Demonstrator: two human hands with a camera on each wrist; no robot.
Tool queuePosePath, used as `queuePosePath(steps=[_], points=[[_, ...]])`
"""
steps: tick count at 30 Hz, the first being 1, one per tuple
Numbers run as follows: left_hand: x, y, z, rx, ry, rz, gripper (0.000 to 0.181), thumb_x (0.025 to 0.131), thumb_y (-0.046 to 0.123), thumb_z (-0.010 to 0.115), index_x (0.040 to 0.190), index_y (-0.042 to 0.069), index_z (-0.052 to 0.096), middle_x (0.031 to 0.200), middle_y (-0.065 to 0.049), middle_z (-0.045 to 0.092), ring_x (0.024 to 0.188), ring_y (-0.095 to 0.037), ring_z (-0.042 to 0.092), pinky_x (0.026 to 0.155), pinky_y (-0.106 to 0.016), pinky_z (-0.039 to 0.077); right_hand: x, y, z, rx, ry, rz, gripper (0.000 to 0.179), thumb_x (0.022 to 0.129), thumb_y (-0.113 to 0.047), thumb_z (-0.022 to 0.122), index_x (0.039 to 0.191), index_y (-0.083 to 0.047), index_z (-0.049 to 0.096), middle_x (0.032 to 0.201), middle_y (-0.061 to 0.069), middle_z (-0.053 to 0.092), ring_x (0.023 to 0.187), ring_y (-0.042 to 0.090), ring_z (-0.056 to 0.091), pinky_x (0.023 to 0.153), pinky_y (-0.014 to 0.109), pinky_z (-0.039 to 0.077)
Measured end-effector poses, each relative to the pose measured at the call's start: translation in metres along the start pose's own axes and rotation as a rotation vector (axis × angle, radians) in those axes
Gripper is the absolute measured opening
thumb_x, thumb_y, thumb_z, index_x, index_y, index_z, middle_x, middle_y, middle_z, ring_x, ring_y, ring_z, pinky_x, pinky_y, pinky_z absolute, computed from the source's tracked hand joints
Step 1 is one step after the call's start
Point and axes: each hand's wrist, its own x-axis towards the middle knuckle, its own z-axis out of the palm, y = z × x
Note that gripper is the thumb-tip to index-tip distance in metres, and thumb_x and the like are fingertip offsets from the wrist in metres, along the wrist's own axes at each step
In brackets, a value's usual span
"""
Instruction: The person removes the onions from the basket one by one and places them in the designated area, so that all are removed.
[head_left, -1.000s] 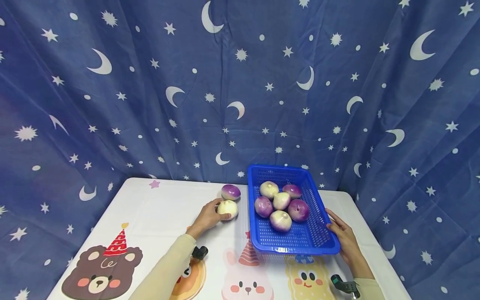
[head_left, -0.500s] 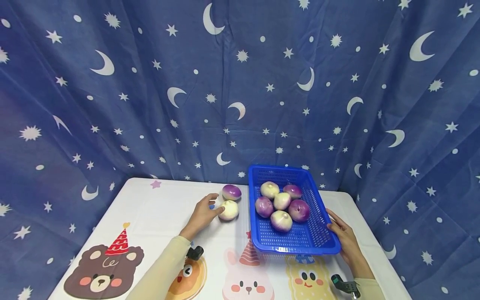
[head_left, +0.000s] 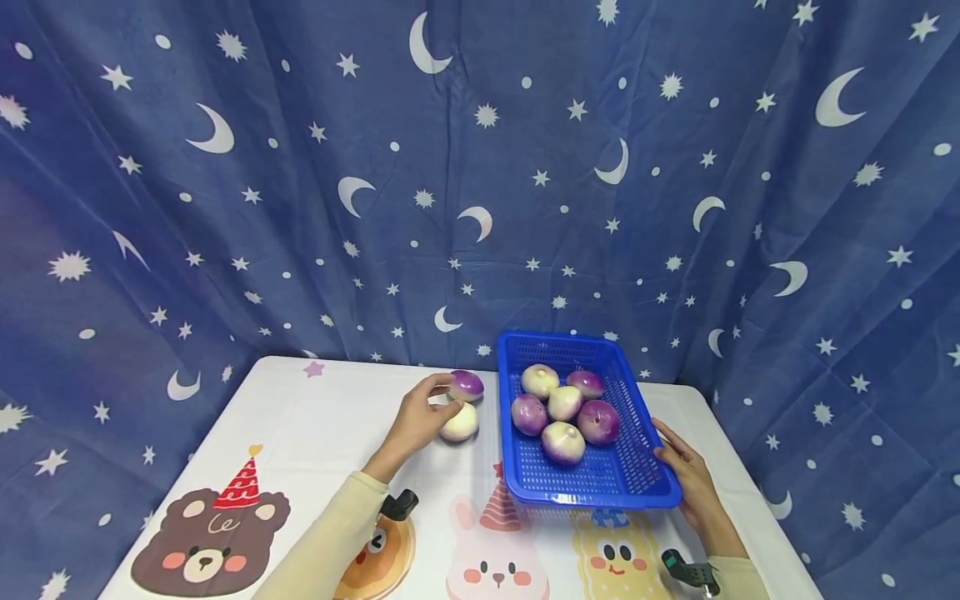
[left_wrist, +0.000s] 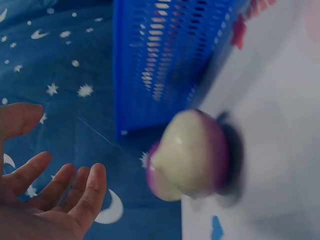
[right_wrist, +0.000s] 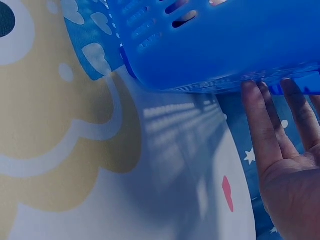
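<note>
Two purple-and-white onions stand on the table left of a blue plastic basket (head_left: pixel 592 479). The nearer onion (head_left: pixel 459 423) shows its pale, pointed end; behind it is the more purple onion (head_left: pixel 468 385). My left hand (head_left: pixel 414 417) hovers at their left, with fingers spread and slightly bent. In the left wrist view, those fingers (left_wrist: pixel 92 192) stand apart from the onion (left_wrist: pixel 187 150). At the basket's right side, my right hand (head_left: pixel 690 479) touches the rim. The right wrist view shows its straight fingers (right_wrist: pixel 262 120) against the basket wall, with the thumb not visible.
Several more onions (head_left: pixel 562 442) lie inside the basket. The white tablecloth (head_left: pixel 330 408) carries printed cartoon animals. A blue curtain (head_left: pixel 375 250) with moons and stars hangs behind the table. A small black device (head_left: pixel 399 505) is at the left wrist.
My left hand has let go of the pale onion, drawn back left, then come partly back toward the two onions. The onions, basket and right hand look unmoved.
</note>
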Motion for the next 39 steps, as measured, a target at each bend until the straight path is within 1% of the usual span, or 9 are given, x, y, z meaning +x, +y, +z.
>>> queuePosePath(steps=[3, 5, 12, 14, 19, 23, 28, 34, 39], points=[[-0.002, 0.01, 0.001, -0.011, -0.003, 0.027, 0.043, 0.086, 0.008, 0.071, 0.127, 0.008, 0.06, 0.131, -0.014, 0.061, 0.12, -0.03, 0.06, 0.09, -0.03, 0.057, -0.001, 0.001, 0.001, 0.006, -0.002, 0.009, 0.061, 0.099, -0.033, 0.057, 0.154, -0.029, 0.031, 0.141, -0.013, 0.047, 0.102, -0.01, 0.057, 0.085, 0.014, 0.052], [-0.003, 0.016, 0.002, -0.021, -0.007, 0.05, 0.043, 0.085, 0.006, 0.07, 0.127, 0.008, 0.06, 0.13, -0.013, 0.062, 0.119, -0.03, 0.061, 0.089, -0.029, 0.057, -0.001, 0.001, 0.001, 0.003, 0.0, 0.005, 0.061, 0.099, -0.033, 0.058, 0.154, -0.028, 0.031, 0.145, -0.01, 0.046, 0.103, -0.009, 0.057, 0.085, 0.014, 0.052], [-0.002, 0.038, 0.011, -0.039, -0.037, 0.095, 0.043, 0.088, 0.014, 0.071, 0.128, 0.01, 0.059, 0.124, -0.01, 0.064, 0.109, -0.026, 0.066, 0.089, -0.03, 0.057, 0.0, 0.0, 0.0, -0.019, 0.004, 0.009, 0.061, 0.099, -0.034, 0.058, 0.154, -0.031, 0.032, 0.159, 0.009, 0.03, 0.104, -0.01, 0.055, 0.086, 0.013, 0.051], [-0.001, 0.043, 0.015, -0.043, -0.041, 0.126, 0.043, 0.088, 0.013, 0.071, 0.129, 0.008, 0.059, 0.124, -0.011, 0.063, 0.11, -0.027, 0.065, 0.09, -0.033, 0.057, 0.001, -0.001, 0.0, -0.019, 0.001, 0.003, 0.06, 0.099, -0.034, 0.057, 0.154, -0.031, 0.032, 0.158, 0.007, 0.032, 0.104, -0.01, 0.055, 0.086, 0.013, 0.051], [0.001, 0.058, 0.027, -0.051, -0.067, 0.174, 0.044, 0.088, 0.013, 0.071, 0.129, 0.006, 0.058, 0.128, -0.014, 0.062, 0.117, -0.03, 0.061, 0.092, -0.042, 0.056, 0.001, -0.002, -0.001, 0.005, -0.008, -0.019, 0.062, 0.099, -0.033, 0.058, 0.154, -0.027, 0.032, 0.141, -0.011, 0.047, 0.105, -0.009, 0.057, 0.087, 0.014, 0.051], [0.003, 0.068, 0.037, -0.045, -0.116, 0.13, 0.044, 0.089, 0.019, 0.07, 0.13, 0.011, 0.058, 0.13, -0.011, 0.063, 0.12, -0.03, 0.061, 0.096, -0.045, 0.054, 0.0, -0.003, 0.0, 0.01, -0.008, -0.011, 0.061, 0.099, -0.033, 0.058, 0.154, -0.028, 0.032, 0.135, -0.017, 0.05, 0.105, -0.009, 0.057, 0.086, 0.014, 0.051], [0.005, 0.077, 0.051, -0.046, -0.167, 0.075, 0.044, 0.088, 0.02, 0.069, 0.13, 0.012, 0.057, 0.13, -0.012, 0.064, 0.119, -0.032, 0.062, 0.096, -0.046, 0.053, 0.001, -0.003, 0.002, 0.007, -0.001, 0.006, 0.061, 0.099, -0.034, 0.058, 0.154, -0.03, 0.032, 0.143, -0.009, 0.045, 0.105, -0.008, 0.056, 0.087, 0.014, 0.051], [0.007, 0.084, 0.068, -0.074, -0.2, 0.036, 0.047, 0.088, 0.021, 0.069, 0.131, 0.011, 0.056, 0.133, -0.013, 0.061, 0.122, -0.035, 0.06, 0.1, -0.05, 0.051, 0.002, -0.002, 0.002, -0.002, 0.004, 0.022, 0.062, 0.099, -0.036, 0.057, 0.155, -0.03, 0.03, 0.158, 0.006, 0.03, 0.105, -0.009, 0.055, 0.087, 0.014, 0.05], [0.008, 0.086, 0.086, -0.105, -0.23, -0.004, 0.044, 0.09, 0.022, 0.068, 0.131, 0.009, 0.056, 0.132, -0.014, 0.061, 0.121, -0.037, 0.06, 0.101, -0.047, 0.05, 0.0, -0.001, 0.001, -0.002, 0.011, 0.033, 0.062, 0.099, -0.037, 0.058, 0.154, -0.032, 0.031, 0.159, 0.006, 0.03, 0.104, -0.009, 0.055, 0.086, 0.014, 0.05]])
